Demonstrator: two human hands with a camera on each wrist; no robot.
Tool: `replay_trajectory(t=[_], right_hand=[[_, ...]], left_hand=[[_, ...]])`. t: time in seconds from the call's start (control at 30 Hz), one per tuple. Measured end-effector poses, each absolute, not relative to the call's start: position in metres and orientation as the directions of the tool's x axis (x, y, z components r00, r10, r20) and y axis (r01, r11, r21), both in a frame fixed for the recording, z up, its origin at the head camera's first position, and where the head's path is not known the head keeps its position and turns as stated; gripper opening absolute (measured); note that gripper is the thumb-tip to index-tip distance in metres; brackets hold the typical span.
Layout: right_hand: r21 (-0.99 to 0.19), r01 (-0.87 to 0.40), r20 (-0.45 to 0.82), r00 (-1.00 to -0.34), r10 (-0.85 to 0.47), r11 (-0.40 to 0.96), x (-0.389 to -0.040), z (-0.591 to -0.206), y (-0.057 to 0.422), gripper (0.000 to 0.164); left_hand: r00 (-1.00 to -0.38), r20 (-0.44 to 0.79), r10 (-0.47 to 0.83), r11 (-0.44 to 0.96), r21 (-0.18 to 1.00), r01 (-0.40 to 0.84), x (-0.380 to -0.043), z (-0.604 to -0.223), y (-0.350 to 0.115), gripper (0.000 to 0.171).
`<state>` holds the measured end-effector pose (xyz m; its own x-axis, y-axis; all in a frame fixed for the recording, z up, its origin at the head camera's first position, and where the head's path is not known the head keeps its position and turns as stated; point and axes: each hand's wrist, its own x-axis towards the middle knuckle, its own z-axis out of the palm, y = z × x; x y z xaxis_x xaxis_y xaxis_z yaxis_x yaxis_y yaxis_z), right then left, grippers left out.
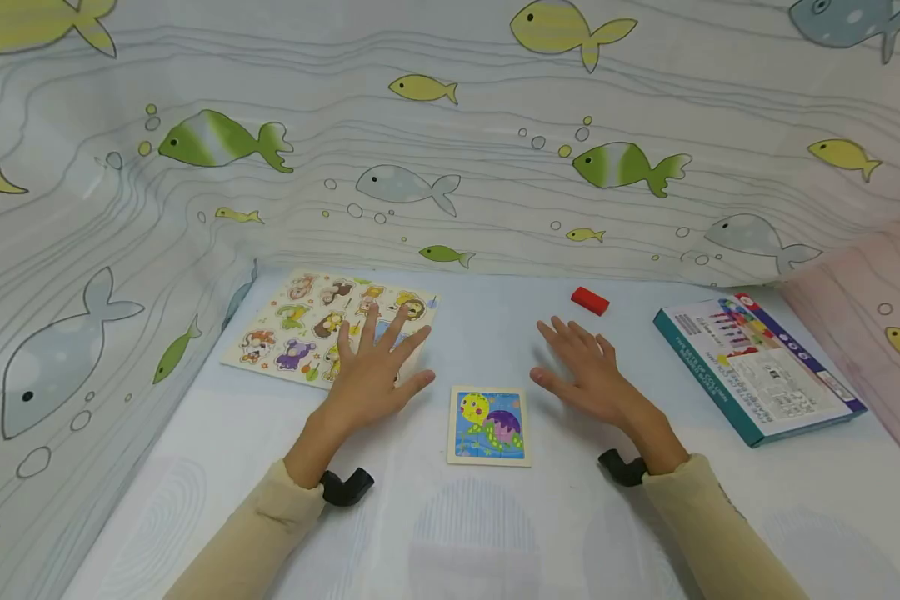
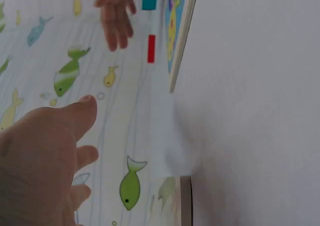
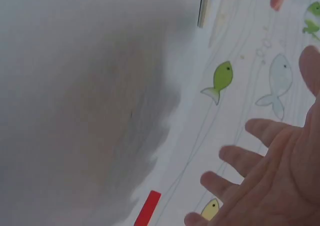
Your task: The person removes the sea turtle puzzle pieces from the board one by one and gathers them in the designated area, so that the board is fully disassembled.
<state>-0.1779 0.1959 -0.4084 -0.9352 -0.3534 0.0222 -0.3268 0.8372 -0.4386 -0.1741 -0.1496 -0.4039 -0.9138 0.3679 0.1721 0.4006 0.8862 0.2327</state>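
Between the two hands in the head view lies a small square jigsaw puzzle (image 1: pixel 490 426) with a yellow and purple turtle on blue. My left hand (image 1: pixel 376 367) has its fingers spread above the corner of a larger board (image 1: pixel 295 351) printed with cartoon animals, partly hiding it. My right hand (image 1: pixel 587 374) is held with fingers extended, right of the turtle puzzle and nearest to a red block (image 1: pixel 590 301). Both wrist views show gaps between the hands and the table, and neither hand holds anything. In the left wrist view the puzzle edge (image 2: pixel 183 38) shows beside the left hand (image 2: pixel 47 158).
A flat box (image 1: pixel 759 367) with a teal side and printed top lies at the right of the white table (image 1: pixel 490 542). Behind and to the left rises a fish-printed curtain (image 1: pixel 495 200). Black curved pieces (image 1: pixel 347 487) sit at both wrists.
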Motion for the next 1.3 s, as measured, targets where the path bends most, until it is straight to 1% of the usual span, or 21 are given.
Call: replay_trajectory(t=[0.1,0.2,0.3,0.53,0.6,0.73,0.9,1.03,1.3], right_hand=[[-0.465,-0.370,0.005,-0.909,-0.416,0.804,-0.176,-0.410,0.190,0.084],[-0.463,-0.414,-0.002,-0.884,-0.468,0.784,-0.174,-0.412,0.183,0.088],[-0.451,-0.452,-0.016,-0.858,-0.513,0.770,-0.172,-0.413,0.178,0.090],[-0.448,-0.487,-0.066,-0.819,-0.571,0.750,-0.171,-0.412,0.170,0.080],[-0.440,-0.503,-0.070,-0.807,-0.587,0.744,-0.170,-0.411,0.167,0.080],[-0.414,-0.539,-0.079,-0.782,-0.619,0.734,-0.168,-0.410,0.164,0.088],[-0.379,-0.559,-0.086,-0.772,-0.630,0.737,-0.165,-0.410,0.164,0.098],[-0.371,-0.575,-0.072,-0.765,-0.640,0.729,-0.163,-0.411,0.164,0.100],[-0.340,-0.563,-0.085,-0.780,-0.621,0.753,-0.165,-0.409,0.160,0.100]], left_hand=[[-0.892,0.163,0.421,0.860,0.240,0.449,-0.171,-0.405,-0.144,0.068],[-0.877,0.148,0.457,0.844,0.240,0.480,-0.167,-0.407,-0.138,0.069],[-0.868,0.099,0.487,0.836,0.237,0.496,-0.164,-0.410,-0.133,0.074],[-0.848,-0.031,0.529,0.826,0.247,0.506,-0.158,-0.418,-0.127,0.086],[-0.843,-0.059,0.534,0.825,0.253,0.505,-0.157,-0.419,-0.126,0.090],[-0.831,-0.102,0.548,0.823,0.245,0.513,-0.155,-0.423,-0.124,0.102],[-0.818,-0.120,0.562,0.817,0.231,0.528,-0.154,-0.426,-0.122,0.113],[-0.812,-0.124,0.571,0.813,0.220,0.539,-0.155,-0.426,-0.122,0.113],[-0.800,-0.133,0.585,0.805,0.219,0.552,-0.163,-0.426,-0.125,0.106]])
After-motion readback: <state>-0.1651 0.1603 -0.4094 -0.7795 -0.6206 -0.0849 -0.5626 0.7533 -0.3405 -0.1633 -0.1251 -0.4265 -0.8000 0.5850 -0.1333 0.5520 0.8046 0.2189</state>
